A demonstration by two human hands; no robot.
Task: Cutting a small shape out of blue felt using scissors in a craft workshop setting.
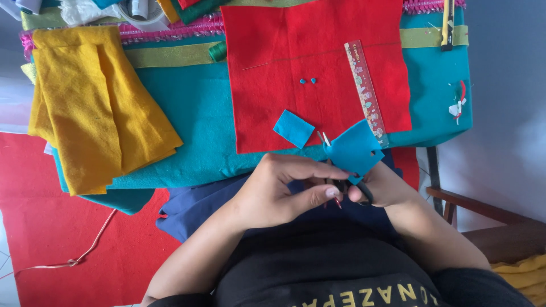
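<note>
Well off to the left of the hands, a folded mustard-yellow felt cloth (94,108) lies on the teal felt sheet (193,125) that covers the surface. The left hand (278,190) is curled, its fingertips pinching the lower edge of a blue felt piece (355,150). Just above it, a small blue felt square (293,128) rests loose on the large red felt sheet (313,68), apparently 1 cut already finished, with 2 tiny blue bits (307,81) farther up. Small scissors (325,138) poke their tips out beside the held piece, which shows notched edges, so the cutting looks partly done. The right hand (381,187) is closed around the scissor handles. Above it lies a clear patterned plastic ruler (365,91).
</note>
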